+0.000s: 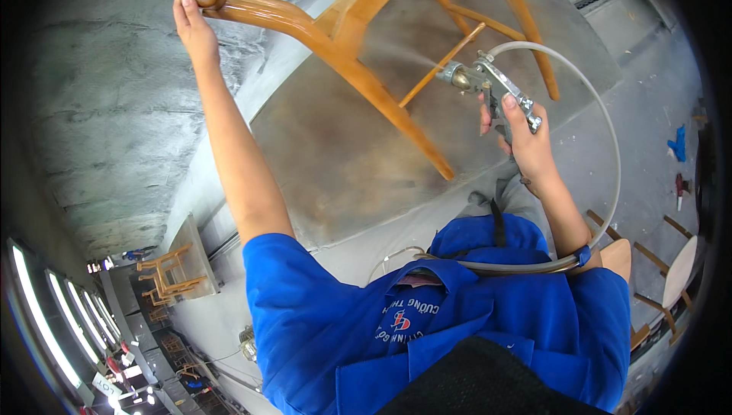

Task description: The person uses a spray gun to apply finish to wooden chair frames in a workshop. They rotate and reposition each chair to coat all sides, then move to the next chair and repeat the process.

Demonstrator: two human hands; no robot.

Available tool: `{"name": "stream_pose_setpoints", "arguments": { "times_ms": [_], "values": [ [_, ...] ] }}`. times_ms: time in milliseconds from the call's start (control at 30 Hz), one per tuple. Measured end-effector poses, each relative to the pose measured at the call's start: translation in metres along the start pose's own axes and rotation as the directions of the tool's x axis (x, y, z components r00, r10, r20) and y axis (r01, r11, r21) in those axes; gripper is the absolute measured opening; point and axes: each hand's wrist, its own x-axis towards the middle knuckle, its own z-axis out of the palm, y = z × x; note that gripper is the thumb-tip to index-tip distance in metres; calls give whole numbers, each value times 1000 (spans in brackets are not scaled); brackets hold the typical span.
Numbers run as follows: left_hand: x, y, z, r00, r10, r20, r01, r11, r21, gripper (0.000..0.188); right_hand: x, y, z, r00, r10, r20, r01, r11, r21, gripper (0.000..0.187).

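A glossy orange-brown wooden chair (347, 56) lies tipped at the top of the view, its legs and thin rungs reaching to the right and toward me. My left hand (194, 21) is closed round the end of its top rail at the upper left. In my right hand (524, 136) is a metal spray gun (496, 83), its nozzle pointed left at the chair. A faint mist leaves the nozzle near the seat frame and a rung. A pale hose (602, 102) loops from the gun down past my right arm.
Beneath the chair is a large round stained board (328, 178). A grey smeared wall (130, 110) rises at the left. Chairs (171, 271) stand at the lower left, and seats with legs (679, 274) at the right. A blue scrap (677, 144) lies on the floor.
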Motion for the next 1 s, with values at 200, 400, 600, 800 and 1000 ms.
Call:
{"name": "stream_pose_setpoints", "arguments": {
  "times_ms": [200,400,600,800,1000],
  "values": [
    [14,-33,-2,999,-34,21,32,997,71,42,6,-10,-47,925,-254,-282,181,949,-259,47],
    [-34,15,25,983,55,-177,-24,985,170,48,-14,-23,-120,930,-231,-287,152,950,-274,74],
    [-125,104,133,916,400,17,-372,835,405,65,-39,-66,-173,934,-97,-345,58,991,-121,98],
    [-138,152,184,826,242,509,-367,917,159,75,-60,-145,-194,814,-432,-388,460,888,-22,100],
    [-129,122,121,918,157,365,-253,939,233,63,-64,-137,-196,899,-275,-342,344,925,162,97]
  ]
}}
